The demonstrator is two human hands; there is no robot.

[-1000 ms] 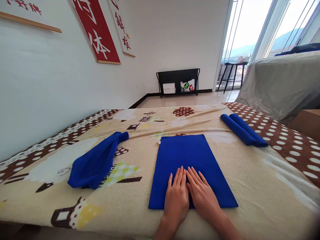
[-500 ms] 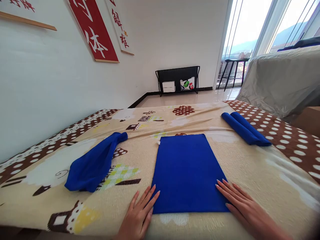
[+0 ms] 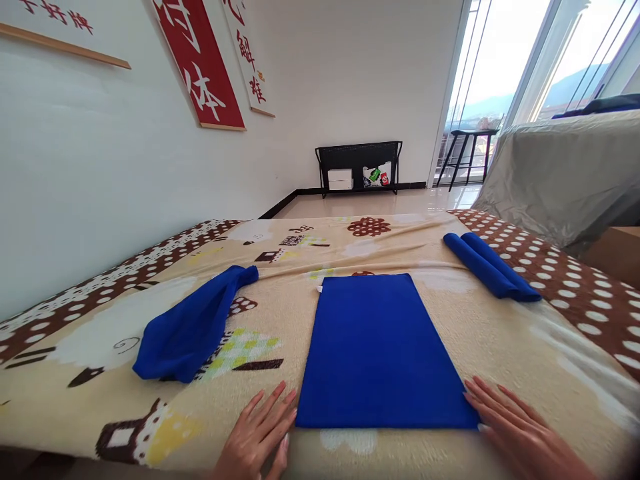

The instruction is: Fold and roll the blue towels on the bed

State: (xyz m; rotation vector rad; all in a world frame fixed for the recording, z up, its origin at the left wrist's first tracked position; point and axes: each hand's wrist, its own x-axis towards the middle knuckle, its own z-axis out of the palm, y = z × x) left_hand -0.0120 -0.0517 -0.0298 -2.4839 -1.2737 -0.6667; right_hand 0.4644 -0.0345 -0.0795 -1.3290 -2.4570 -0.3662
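Observation:
A blue cloth (image 3: pixel 375 353) lies flat in a four-sided shape on the patterned blanket (image 3: pixel 240 413), with a small white tag at its far left corner. My left hand (image 3: pixel 260 430) rests flat, fingers spread, on the blanket beside the cloth's near left corner. At the near right corner, my right hand (image 3: pixel 520 420) lies flat with its fingertips at the cloth's edge. A crumpled blue cloth (image 3: pixel 190 330) sits to the left, and a blue cloth rolled from two sides (image 3: pixel 490 267) lies to the right. Neither hand grips anything.
Beyond the blanket stands a black rack (image 3: pixel 357 160) with white boxes and a printed bag. A black stool (image 3: pixel 467 157) is by the window. Grey sheeting (image 3: pixel 560 173) covers something at right, near a cardboard box (image 3: pixel 615 253). Scrolls (image 3: pixel 207 73) hang on the left wall.
Both hands have slid outward, off the cloth to its sides. The near edge of the flat cloth now reaches wider on both sides. The view has tilted up slightly.

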